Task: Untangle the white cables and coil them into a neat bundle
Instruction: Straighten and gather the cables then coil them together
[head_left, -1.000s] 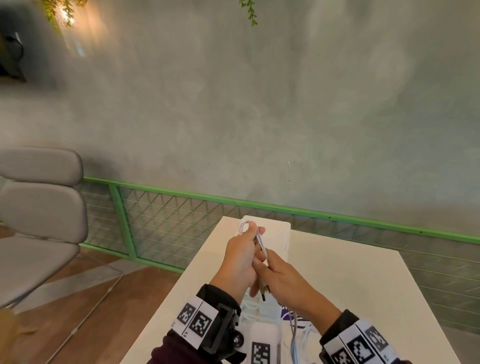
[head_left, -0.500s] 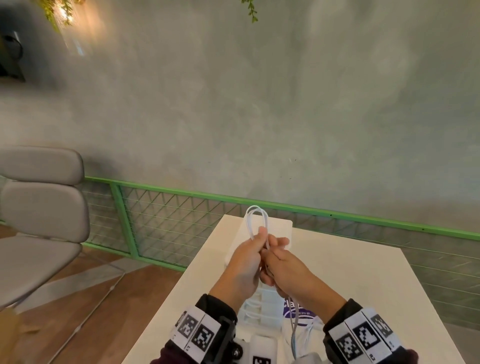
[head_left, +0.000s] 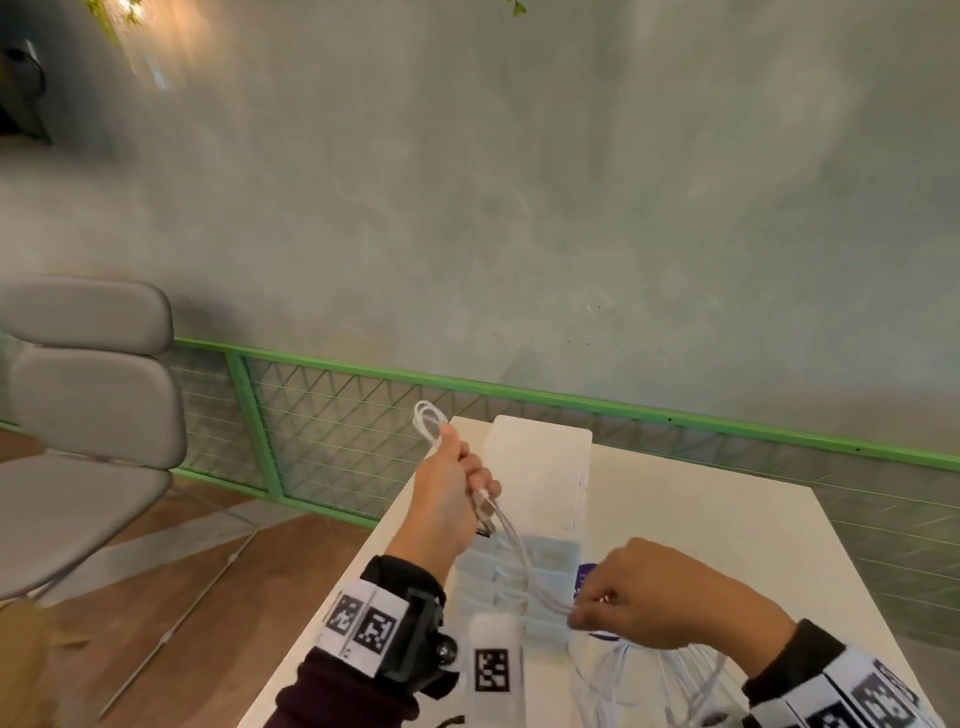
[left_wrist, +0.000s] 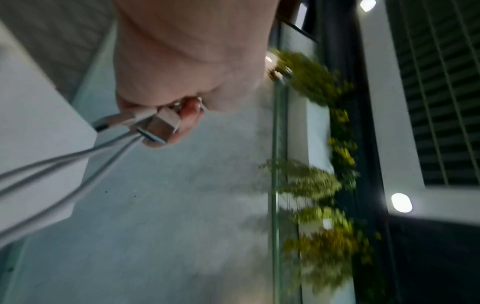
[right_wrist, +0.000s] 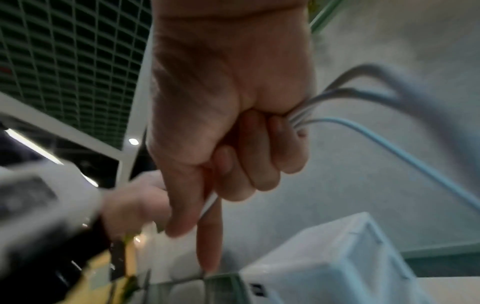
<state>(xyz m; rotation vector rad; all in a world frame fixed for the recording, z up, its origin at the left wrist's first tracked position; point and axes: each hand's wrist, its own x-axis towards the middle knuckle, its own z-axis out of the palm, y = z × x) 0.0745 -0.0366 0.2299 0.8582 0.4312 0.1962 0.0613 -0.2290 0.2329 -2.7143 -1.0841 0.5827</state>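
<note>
My left hand (head_left: 451, 493) is raised above the near left part of the table (head_left: 727, 525), fingers curled tight around the white cables (head_left: 511, 540); a small loop (head_left: 429, 422) of them sticks out above my fist, and two plugs (left_wrist: 155, 125) with metal ends poke out below my fingers. From there several strands run taut, down and to the right, into my right hand (head_left: 654, 597), which sits lower and closer to me, fist closed around them, thumb and forefinger stretched out along a strand. Out of the far side of that fist the cables fan away in loose curves, one of them pale blue (right_wrist: 389, 152), and more slack lies tangled on the table under my right wrist. The cables are thin, white and glossy. Between my hands a clear plastic box (head_left: 511, 582) with small compartments rests on the table, its white lid (head_left: 540, 467) lying open beyond it. Just behind my right hand a purple label (head_left: 584, 576) shows, its writing too small to read. Both wrists wear bands with black-and-white square codes (head_left: 363, 621).
</note>
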